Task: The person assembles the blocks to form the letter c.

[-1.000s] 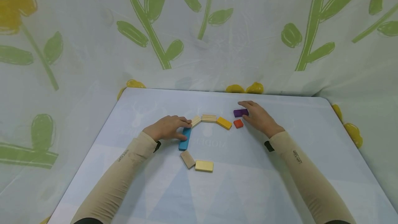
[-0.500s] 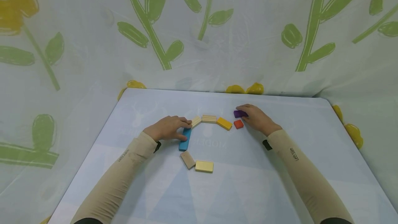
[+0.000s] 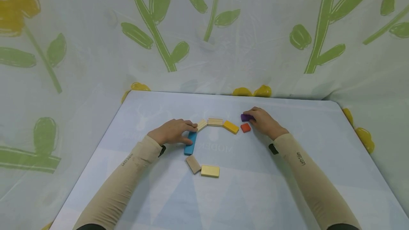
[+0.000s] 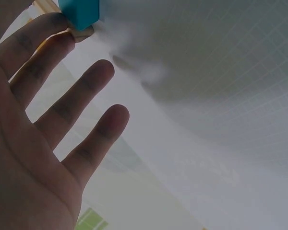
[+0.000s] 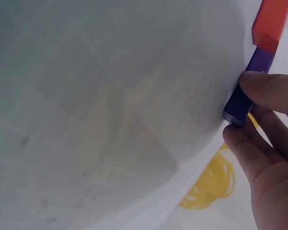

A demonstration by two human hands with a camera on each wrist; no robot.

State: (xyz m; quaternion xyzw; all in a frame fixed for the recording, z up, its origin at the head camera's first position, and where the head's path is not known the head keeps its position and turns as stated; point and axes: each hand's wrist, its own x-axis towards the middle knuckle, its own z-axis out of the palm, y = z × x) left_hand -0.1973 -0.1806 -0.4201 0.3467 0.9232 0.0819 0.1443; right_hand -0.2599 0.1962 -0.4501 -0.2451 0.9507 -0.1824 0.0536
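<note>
My left hand (image 3: 172, 131) rests at the blue block (image 3: 190, 148), its thumb on the block and its fingertips at the far end, by a pale wooden block (image 3: 201, 125). In the left wrist view, the spread fingers (image 4: 98, 76) meet the end of the blue block (image 4: 81, 12); the thumb is hidden. To the right, my right hand (image 3: 264, 122) pinches a purple block (image 3: 245, 118) between thumb and fingers. The right wrist view has the thumb on one side of the purple block (image 5: 240, 103), beside the red block (image 5: 271, 24).
A ridged pale block (image 3: 215, 122) and a yellow-orange block (image 3: 230, 127) continue the curve between the hands. Nearer lie a tan block (image 3: 193, 164) and a light yellow block (image 3: 210, 171). The white table (image 3: 271, 194) meets a flower-printed curtain (image 3: 249, 59) at its back edge.
My right hand has moved slightly left, and its fingers have closed round the purple block. The left hand and the other blocks stay in place.
</note>
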